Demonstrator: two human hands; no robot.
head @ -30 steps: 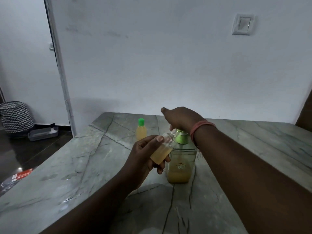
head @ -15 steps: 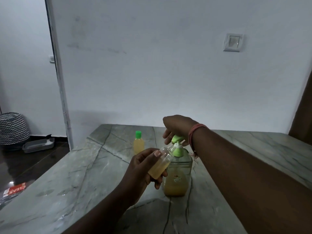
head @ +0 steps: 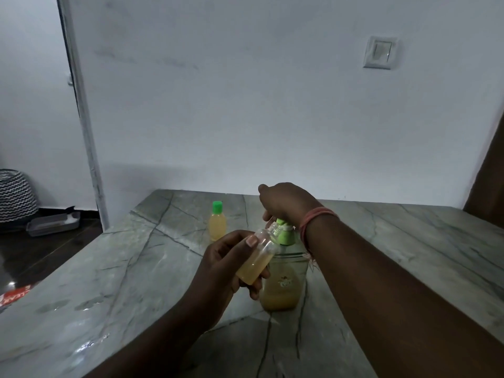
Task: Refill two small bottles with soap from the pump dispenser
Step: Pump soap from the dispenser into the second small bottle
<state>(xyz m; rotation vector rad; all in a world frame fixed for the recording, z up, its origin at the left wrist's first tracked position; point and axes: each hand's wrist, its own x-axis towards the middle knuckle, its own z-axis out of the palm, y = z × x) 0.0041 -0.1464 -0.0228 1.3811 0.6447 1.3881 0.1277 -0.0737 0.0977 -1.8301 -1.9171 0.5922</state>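
The left hand has its grip closed around an uncapped small bottle, tilted so its open neck meets the spout of the pump dispenser, which stands on the marble desk near the middle. The bottle looks roughly half full of amber soap. The right hand sits on top of the green pump head, fingers curled down over it — closed on the pump, as far as I can tell, though the fingertips are hidden.

A second small bottle, capped green and already full, stands further back and to the left, well apart from the hands.

To do this step well, I'd say keep the neck snug under the spout and press in slow, full strokes — thick soap can string off the nozzle and miss. The dispenser's level is low, so a stroke may sputter; holding the bottle steady through each release should keep the desk clean.
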